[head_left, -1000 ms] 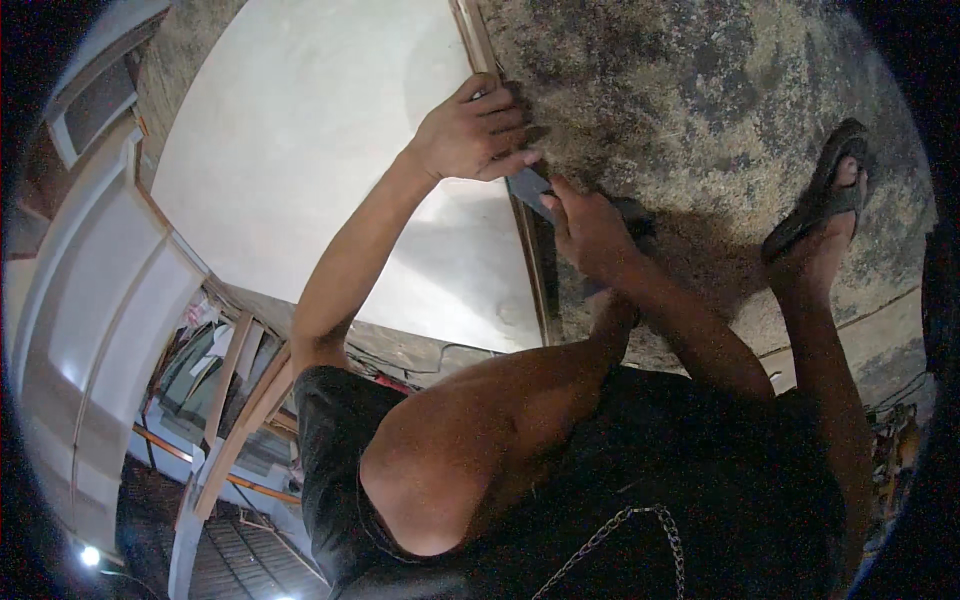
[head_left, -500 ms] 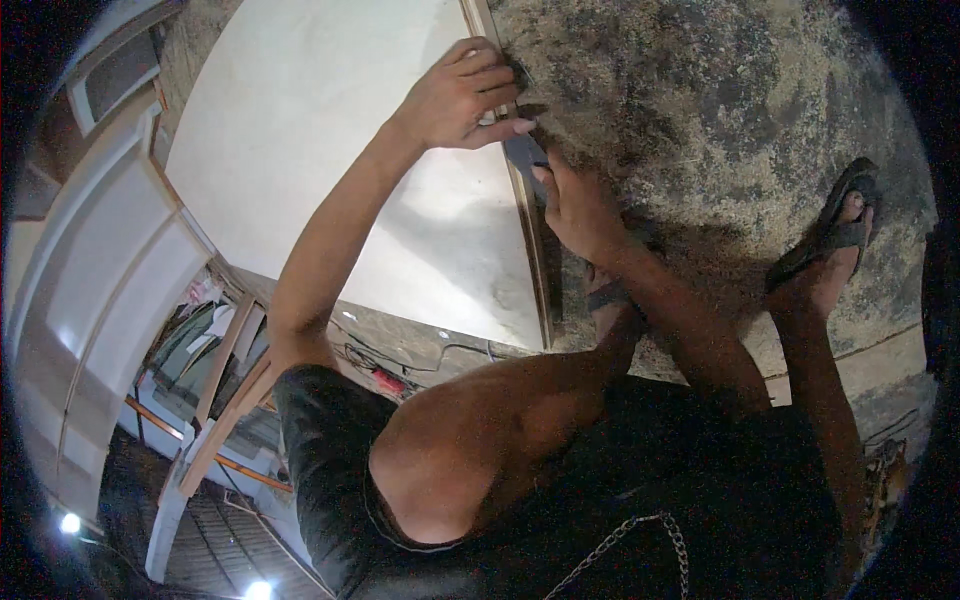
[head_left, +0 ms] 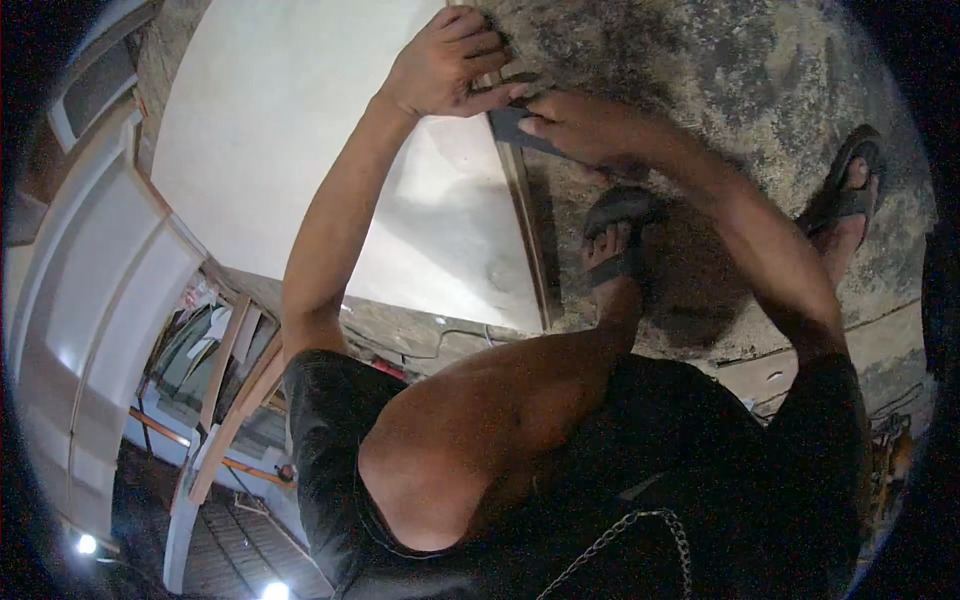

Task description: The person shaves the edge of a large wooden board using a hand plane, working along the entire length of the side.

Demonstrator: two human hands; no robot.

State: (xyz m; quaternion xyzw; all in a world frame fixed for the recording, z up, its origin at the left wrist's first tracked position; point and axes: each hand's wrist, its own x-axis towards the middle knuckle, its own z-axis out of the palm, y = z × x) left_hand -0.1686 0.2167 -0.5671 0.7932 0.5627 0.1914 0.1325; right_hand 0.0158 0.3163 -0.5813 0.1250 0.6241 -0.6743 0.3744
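Note:
A large white panel (head_left: 300,150) with a thin wooden edge (head_left: 527,220) lies ahead of me, its edge running along the floor side. My left hand (head_left: 455,65) is at the upper part of that edge, fingers curled over it and thumb pointing to the right. Just below, my right hand (head_left: 570,125) is closed on a dark grey flat tool (head_left: 512,128), whose wide end lies against the panel's edge. The tool's exact kind is not clear, as my fingers cover part of it. The two hands nearly touch.
Stained concrete floor (head_left: 720,60) spreads to the right, with my sandalled feet (head_left: 612,245) on it. A cable (head_left: 435,345) lies below the panel. At left stand another white panel (head_left: 100,290) and wooden bars (head_left: 235,420). A lamp (head_left: 275,590) glows at the bottom.
My right hand has swung up with the grey tool, its forearm now reaching in from the right. The left hand has shifted slightly up in the picture, still at the edge.

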